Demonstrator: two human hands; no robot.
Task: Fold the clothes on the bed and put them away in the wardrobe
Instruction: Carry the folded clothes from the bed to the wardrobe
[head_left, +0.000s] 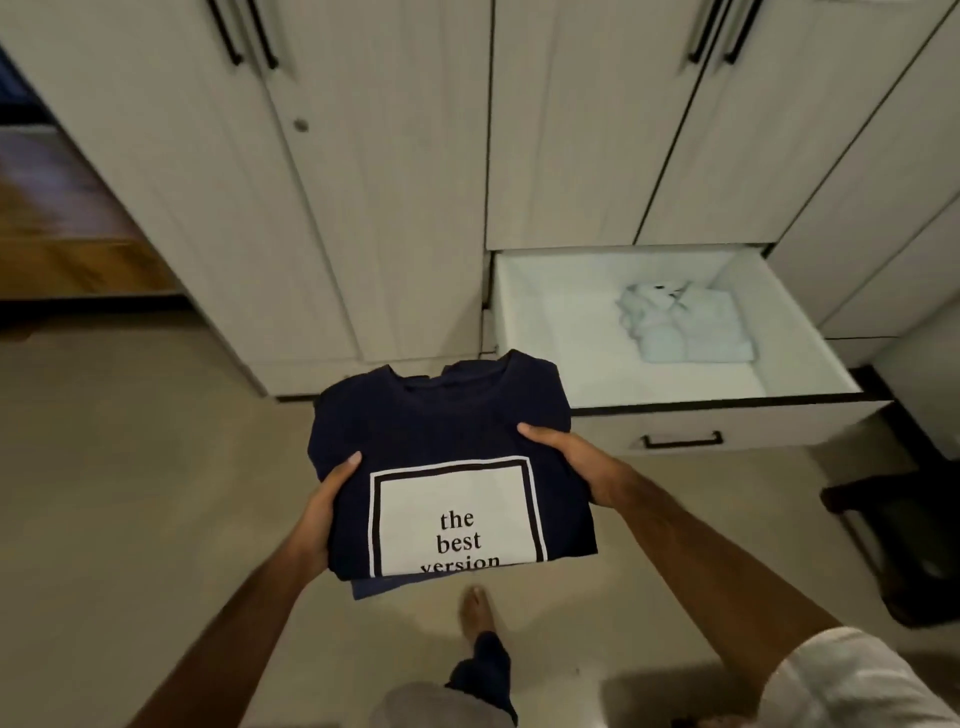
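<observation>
Plainly: folded navy shirt (441, 431) reads "the best version".

Navy shirt (441, 431) with black-lettered white panel; pale blue clothes (680, 325) in white drawer (545, 332).

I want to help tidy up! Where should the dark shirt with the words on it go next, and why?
Probably forward and to the right, then down into the open drawer. Both the left hand and the right hand hold the folded navy shirt just short of it, and the drawer's left side looks bare beside the pale folded clothes.
</observation>
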